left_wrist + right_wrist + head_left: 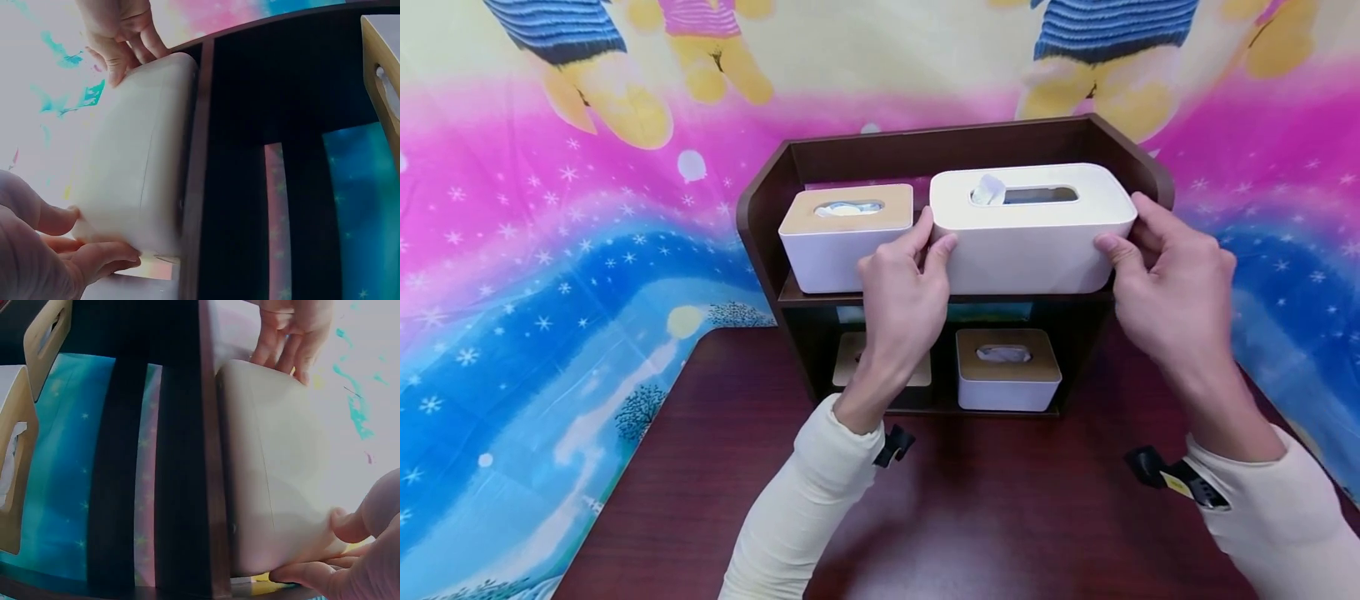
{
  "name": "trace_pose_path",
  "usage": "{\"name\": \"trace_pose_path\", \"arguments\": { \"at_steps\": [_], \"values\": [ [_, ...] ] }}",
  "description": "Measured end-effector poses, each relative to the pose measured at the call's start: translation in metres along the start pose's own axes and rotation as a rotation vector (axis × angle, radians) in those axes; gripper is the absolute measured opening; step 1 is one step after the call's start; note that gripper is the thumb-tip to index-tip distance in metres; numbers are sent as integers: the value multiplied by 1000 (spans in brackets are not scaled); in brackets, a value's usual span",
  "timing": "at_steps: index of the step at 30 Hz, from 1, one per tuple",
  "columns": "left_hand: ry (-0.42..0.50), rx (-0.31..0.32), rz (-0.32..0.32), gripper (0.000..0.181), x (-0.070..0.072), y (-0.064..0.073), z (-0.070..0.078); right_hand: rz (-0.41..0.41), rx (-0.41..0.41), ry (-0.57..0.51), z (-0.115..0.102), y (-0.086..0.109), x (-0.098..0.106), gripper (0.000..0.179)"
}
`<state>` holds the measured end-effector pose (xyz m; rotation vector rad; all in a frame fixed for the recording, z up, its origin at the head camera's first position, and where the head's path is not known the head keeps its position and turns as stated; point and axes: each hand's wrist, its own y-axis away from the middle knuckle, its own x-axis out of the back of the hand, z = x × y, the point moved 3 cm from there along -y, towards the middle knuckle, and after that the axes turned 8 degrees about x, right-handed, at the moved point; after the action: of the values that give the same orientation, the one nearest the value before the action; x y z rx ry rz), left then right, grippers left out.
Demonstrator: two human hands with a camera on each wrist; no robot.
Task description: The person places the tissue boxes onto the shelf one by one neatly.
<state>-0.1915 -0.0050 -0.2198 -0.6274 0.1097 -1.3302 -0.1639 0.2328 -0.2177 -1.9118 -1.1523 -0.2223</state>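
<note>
A long white tissue box [1030, 258] with rounded corners is at the top shelf of a dark brown rack, a bit of tissue [988, 190] poking from its slot. My left hand [906, 292] grips its left end, thumb on the front face. At the opposite end my right hand [1180, 283] holds it the same way, thumb at the front corner. Both wrist views show the white box [134, 150] between the two hands, close over the shelf edge [215, 487]. Just left of it stands a smaller tissue box [842, 254] with a wood-coloured lid.
The rack [940, 150] stands on a dark red-brown table [715, 483]. On its lower level sit two more wood-lidded tissue boxes, one on the right [1009, 392] and one [919, 375] partly behind my left arm. A colourful printed cloth [587, 250] hangs behind.
</note>
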Motion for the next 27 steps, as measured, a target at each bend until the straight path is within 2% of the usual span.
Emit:
{"name": "trace_pose_path", "arguments": {
  "at_steps": [10,14,21,27],
  "values": [
    [-59,-19,42,47,-7,-5,-6,45,39,-17,-2,-3,-12,57],
    [-74,-26,51,47,-7,-7,-7,36,33,-23,-2,-3,-16,58],
    [-58,-8,17,53,-9,-5,-8,-8,-6,-22,-2,-2,-17,62],
    [-53,14,-40,66,-11,1,-10,-87,-36,-89,0,4,-19,72]
  ]
}}
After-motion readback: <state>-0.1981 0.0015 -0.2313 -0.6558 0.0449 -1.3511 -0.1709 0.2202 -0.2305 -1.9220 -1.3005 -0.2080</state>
